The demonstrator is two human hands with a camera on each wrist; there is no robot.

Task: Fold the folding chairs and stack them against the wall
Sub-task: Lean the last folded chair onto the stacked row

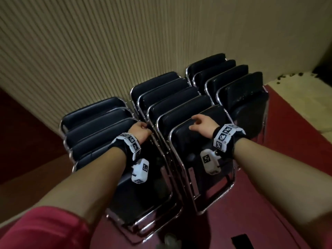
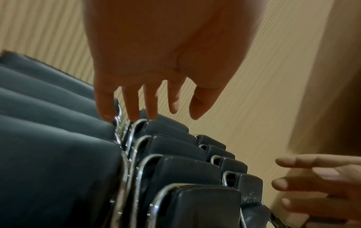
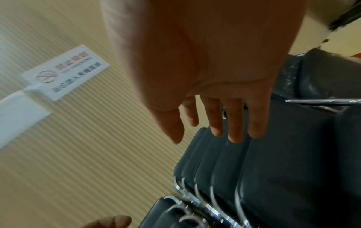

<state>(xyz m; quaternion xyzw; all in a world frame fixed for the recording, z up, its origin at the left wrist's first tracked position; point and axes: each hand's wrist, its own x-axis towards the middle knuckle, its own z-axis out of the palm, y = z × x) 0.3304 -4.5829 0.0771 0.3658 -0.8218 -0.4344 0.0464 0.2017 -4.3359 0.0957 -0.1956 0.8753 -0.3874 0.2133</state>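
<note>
Head view: three rows of folded chairs were seen leaned against the ribbed wall (image 1: 89, 42). Left row (image 1: 100, 119) at 10 o'clock, middle row (image 1: 170, 105) at centre, right row (image 1: 233, 83) at 1 o'clock, all on the red floor (image 1: 287, 159). No unfolded chair was visible. Task judged nearly done; only a last nudge of the front chairs seemed left. The left hand (image 1: 140, 132) was placed at the gap between left and middle rows. The right hand (image 1: 203, 123) was held over the top of the front chair (image 1: 197, 159) of the middle row, fingers loosely curled.

Left wrist view: the left hand's fingers (image 2: 134, 104) were shown straight and spread, tips touching the chrome frame tops (image 2: 134, 128) between rows, nothing gripped. That contact could not be read from the head view. The right hand was caught at 4 o'clock, fingers extended, holding nothing.

Right wrist view: the right hand's fingers (image 3: 234, 123) were shown relaxed and straight over the padded backs (image 3: 273, 169), nothing clasped; contact could not be confirmed through blur. A no-smoking sign (image 3: 64, 72) on the wall at 10 o'clock was shown only here.
</note>
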